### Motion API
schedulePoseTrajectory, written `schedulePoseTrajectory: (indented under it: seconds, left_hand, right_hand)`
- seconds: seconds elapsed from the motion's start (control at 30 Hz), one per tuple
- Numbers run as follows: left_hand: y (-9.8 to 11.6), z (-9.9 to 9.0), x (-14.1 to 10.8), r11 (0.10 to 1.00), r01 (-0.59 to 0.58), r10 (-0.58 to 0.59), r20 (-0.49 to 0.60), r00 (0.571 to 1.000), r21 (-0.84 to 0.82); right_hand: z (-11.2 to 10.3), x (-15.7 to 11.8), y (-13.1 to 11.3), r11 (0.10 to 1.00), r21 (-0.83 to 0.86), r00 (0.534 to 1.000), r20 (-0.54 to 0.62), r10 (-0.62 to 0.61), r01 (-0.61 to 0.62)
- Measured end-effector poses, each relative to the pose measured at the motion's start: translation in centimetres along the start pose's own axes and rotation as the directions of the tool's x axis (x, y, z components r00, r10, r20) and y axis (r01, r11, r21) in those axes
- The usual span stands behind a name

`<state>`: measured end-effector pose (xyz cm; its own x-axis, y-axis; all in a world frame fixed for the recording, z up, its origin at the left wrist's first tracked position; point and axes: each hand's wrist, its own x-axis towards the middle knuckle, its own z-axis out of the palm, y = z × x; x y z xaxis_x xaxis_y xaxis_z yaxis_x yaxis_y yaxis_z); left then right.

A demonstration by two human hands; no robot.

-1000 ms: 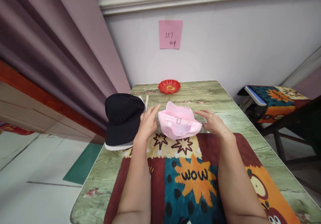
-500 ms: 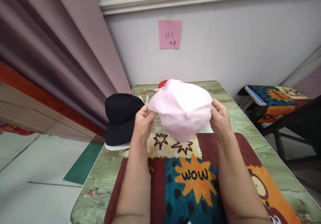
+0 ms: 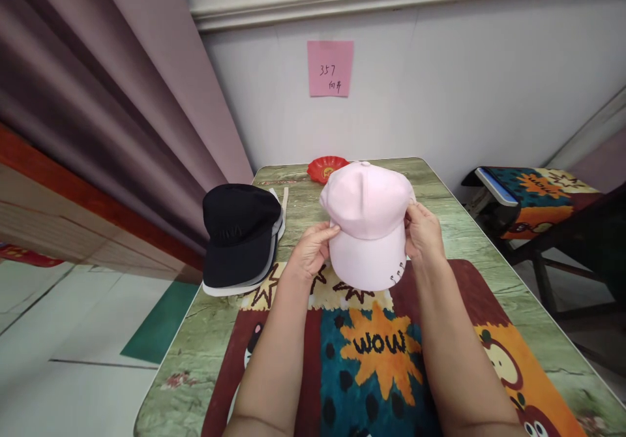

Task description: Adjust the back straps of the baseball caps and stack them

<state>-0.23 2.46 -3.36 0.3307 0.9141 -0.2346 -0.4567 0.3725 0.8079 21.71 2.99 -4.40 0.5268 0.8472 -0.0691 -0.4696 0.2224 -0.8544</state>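
Observation:
A pale pink baseball cap (image 3: 368, 209) is held up over the far part of the table, its brim pointing down towards me and small metal rings on the brim's right edge. My left hand (image 3: 315, 246) pinches the cap's left side where crown and brim meet, thumb on top. On the opposite side, my right hand (image 3: 423, 228) grips the cap's edge, fingers partly hidden behind it. To the left, a black cap (image 3: 239, 228) sits on top of a grey and a white one, stacked, with pale straps sticking out behind.
Beyond the pink cap is a red scalloped dish (image 3: 323, 168). A patterned mat (image 3: 381, 365) covers the near part of the green wood-look table (image 3: 171, 365). A pink paper note (image 3: 330, 68) is stuck on the wall, and a curtain hangs at left. Another covered surface (image 3: 542, 195) stands at right.
The pink cap has turned so its brim and metal rings now show. My left hand has shifted right and slightly down along its edge. More of the red dish is visible.

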Motion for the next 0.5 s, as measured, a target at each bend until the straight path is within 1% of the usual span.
schedulePoseTrajectory:
  seconds: [0.03, 0.1, 0.17, 0.23, 0.3, 0.37, 0.43, 0.5]
  left_hand:
    - [-0.1, 0.0, 0.0, 1.0, 0.014, -0.014, -0.004, 1.0, -0.004]
    - [-0.2, 0.1, 0.2, 0.999, -0.01, 0.008, -0.057, 0.998, -0.034]
    - [-0.2, 0.2, 0.4, 0.993, -0.094, 0.085, -0.127, 0.988, -0.068]
    - [-0.2, 0.2, 0.6, 0.976, -0.201, 0.183, -0.179, 0.967, -0.086]
    - [-0.2, 0.0, 0.9, 0.953, -0.289, 0.265, -0.223, 0.938, -0.086]
    - [-0.3, -0.2, 1.2, 0.937, -0.342, 0.313, -0.265, 0.912, -0.067]
    - [-0.6, -0.2, 1.6, 0.929, -0.366, 0.338, -0.289, 0.896, -0.047]
    - [-1.0, 0.1, 1.8, 0.928, -0.369, 0.343, -0.283, 0.896, -0.044]
  right_hand:
    - [-0.1, 0.1, 0.0, 1.0, 0.017, 1.0, -0.006, 0.011, -0.01]
    - [0.0, 0.1, 0.1, 0.997, 0.055, 0.999, 0.004, 0.044, -0.044]
    - [0.3, -0.2, 0.1, 0.993, 0.069, 0.994, 0.052, 0.093, -0.097]
    - [0.6, -0.8, 0.2, 0.985, 0.038, 0.98, 0.115, 0.162, -0.167]
    - [0.7, -1.7, 0.5, 0.971, -0.011, 0.957, 0.168, 0.237, -0.238]
    - [0.4, -2.9, 0.9, 0.952, -0.029, 0.931, 0.199, 0.305, -0.305]
    - [-0.2, -4.2, 1.5, 0.925, 0.002, 0.9, 0.231, 0.369, -0.38]
    - [-1.2, -5.4, 2.0, 0.895, 0.07, 0.872, 0.27, 0.408, -0.44]
